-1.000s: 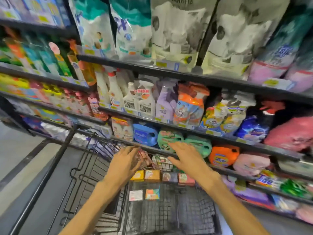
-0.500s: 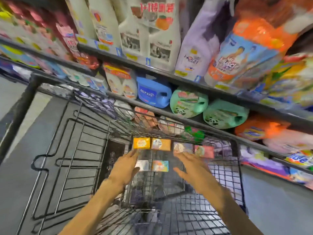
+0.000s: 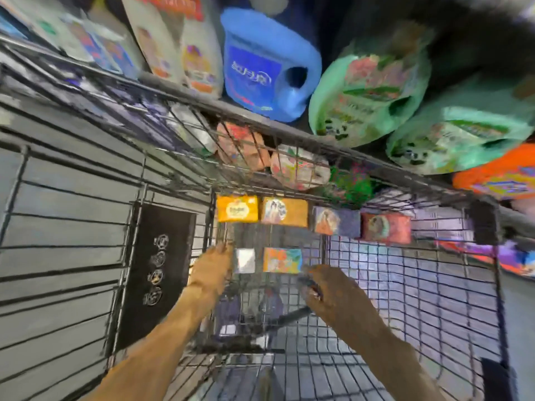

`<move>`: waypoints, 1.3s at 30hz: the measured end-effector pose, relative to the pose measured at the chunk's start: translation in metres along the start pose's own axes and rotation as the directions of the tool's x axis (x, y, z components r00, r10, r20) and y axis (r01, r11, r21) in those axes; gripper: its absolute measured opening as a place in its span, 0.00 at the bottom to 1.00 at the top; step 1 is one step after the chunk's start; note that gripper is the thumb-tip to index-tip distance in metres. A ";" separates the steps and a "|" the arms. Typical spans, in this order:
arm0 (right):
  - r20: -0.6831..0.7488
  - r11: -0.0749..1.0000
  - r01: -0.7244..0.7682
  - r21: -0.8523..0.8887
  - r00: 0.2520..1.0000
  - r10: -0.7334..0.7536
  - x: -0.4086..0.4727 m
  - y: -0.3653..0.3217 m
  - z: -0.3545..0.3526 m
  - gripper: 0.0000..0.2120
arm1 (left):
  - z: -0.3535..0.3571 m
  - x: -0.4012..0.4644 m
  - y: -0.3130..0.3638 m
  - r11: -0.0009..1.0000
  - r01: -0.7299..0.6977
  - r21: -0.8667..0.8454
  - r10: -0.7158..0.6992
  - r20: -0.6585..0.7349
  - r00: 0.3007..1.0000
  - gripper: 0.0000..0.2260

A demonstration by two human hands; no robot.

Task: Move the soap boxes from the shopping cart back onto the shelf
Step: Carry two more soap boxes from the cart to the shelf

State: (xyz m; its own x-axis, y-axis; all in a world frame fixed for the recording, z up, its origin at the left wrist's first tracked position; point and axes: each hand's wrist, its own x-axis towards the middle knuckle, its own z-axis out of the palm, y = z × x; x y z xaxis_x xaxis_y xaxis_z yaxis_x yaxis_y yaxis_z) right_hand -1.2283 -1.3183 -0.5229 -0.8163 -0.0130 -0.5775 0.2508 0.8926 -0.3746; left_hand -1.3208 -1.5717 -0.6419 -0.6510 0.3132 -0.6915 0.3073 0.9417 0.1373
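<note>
Several soap boxes lie in the wire shopping cart (image 3: 434, 285). A yellow box (image 3: 237, 208), an orange-brown box (image 3: 284, 212), a blue-grey box (image 3: 337, 221) and a red box (image 3: 386, 228) line the far wall. Nearer lie a small white box (image 3: 245, 260) and a multicoloured box (image 3: 282, 260). My left hand (image 3: 212, 270) reaches down with its fingers beside the white box. My right hand (image 3: 333, 287) hovers just right of the multicoloured box, fingers spread. Neither hand holds anything. The picture is blurred by motion.
The shelf (image 3: 260, 120) above the cart's far rim holds a blue detergent jug (image 3: 266, 68), green jugs (image 3: 367, 94), an orange jug (image 3: 498, 175) and white pouches (image 3: 185, 47). More packets sit behind the cart wall. A black panel (image 3: 156, 267) hangs on the cart's left side.
The head has leaned down and forward, so the cart fills the view. Both hands have dropped from the cart's far rim into the basket toward the two nearer boxes.
</note>
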 end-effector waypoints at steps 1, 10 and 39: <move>0.012 1.000 -0.020 0.020 1.000 0.020 0.002 -0.003 -0.004 0.22 | 0.003 0.002 -0.001 1.000 0.014 -0.014 -0.014 -0.011 1.000 0.29; -0.048 0.994 0.109 -0.033 0.993 -0.110 0.025 0.003 0.001 0.21 | -0.004 -0.007 -0.003 0.956 0.048 -0.290 -0.059 -0.028 0.998 0.23; 0.032 0.913 -0.214 0.348 0.976 0.216 0.065 0.020 0.039 0.21 | -0.041 -0.064 -0.011 0.850 -0.060 -0.523 -0.039 -0.175 0.984 0.22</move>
State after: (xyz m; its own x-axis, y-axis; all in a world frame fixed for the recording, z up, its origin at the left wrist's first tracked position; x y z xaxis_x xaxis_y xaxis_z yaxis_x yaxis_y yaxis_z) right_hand -1.2558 -1.3189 -0.5964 -0.7257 0.1662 -0.6677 0.5845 0.6609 -0.4707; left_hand -1.3108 -1.5969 -0.5702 -0.7738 0.2934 -0.5614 -0.0631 0.8462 0.5292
